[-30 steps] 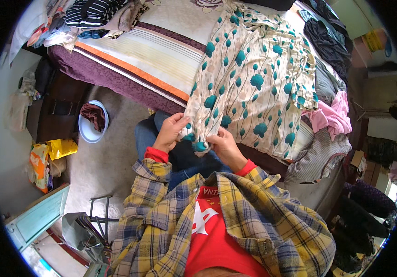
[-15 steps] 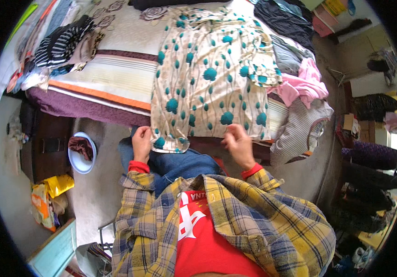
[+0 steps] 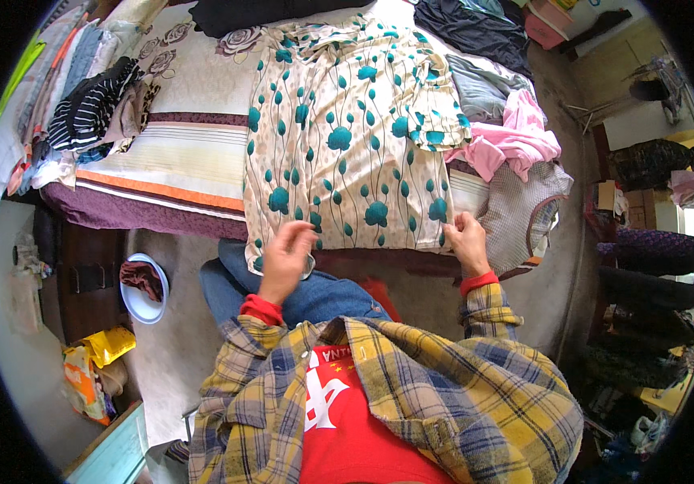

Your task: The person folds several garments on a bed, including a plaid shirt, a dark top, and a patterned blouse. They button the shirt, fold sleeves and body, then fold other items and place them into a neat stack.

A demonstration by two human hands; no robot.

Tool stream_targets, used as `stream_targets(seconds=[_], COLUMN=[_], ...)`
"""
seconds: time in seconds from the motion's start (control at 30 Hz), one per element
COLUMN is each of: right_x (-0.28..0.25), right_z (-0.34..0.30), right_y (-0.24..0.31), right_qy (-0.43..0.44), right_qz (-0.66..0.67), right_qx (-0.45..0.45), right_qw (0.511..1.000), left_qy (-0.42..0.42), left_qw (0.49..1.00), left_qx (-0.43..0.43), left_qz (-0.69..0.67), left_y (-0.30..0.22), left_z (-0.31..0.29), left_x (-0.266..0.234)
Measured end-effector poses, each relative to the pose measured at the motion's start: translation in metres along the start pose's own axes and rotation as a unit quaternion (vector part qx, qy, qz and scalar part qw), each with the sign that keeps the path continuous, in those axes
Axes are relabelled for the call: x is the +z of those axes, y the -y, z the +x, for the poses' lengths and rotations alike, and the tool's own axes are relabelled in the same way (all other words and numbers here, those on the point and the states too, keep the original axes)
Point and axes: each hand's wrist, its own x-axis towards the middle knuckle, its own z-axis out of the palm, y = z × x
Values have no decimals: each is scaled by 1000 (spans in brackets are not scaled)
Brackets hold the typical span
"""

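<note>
A cream floral blouse [image 3: 347, 173] with teal flowers lies spread over the near edge of the bed, its short sleeve folded in on the right side. The thumb and fingers of my right hand [image 3: 470, 246] pinch its lower right corner. Over the lower left part of the hem is my left hand [image 3: 284, 262], its fingers loosely stretched and slightly smeared, with no cloth visibly gripped. Below that hand the left corner of the hem hangs over the bed's edge, close to my jeans [image 3: 315, 294].
Right of the blouse lie a pink garment [image 3: 516, 141], a grey checked garment [image 3: 516, 218] and dark clothes [image 3: 476, 32]. Folded clothes [image 3: 93, 105] are stacked on the bed's left. A pale blue basin [image 3: 145, 310] holding brown cloth stands on the floor at left.
My right hand has moved right and taken the blouse's lower right corner. My left hand has let go of the left corner and shifted right. The view has shifted slightly.
</note>
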Motion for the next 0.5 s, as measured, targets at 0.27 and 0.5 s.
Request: stream_targets(seconds=[0.27, 0.5], right_x=[-2, 16], right_z=[-40, -28], right_y=[81, 108], right_qy=[2, 196], right_qz=[107, 242], right_qx=[-245, -179], right_qw=[963, 933], left_qy=[253, 146], left_qw=[940, 904], left_qx=[-67, -177], left_qz=[-219, -359], left_y=[-31, -22], left_z=[24, 45], left_x=[120, 112])
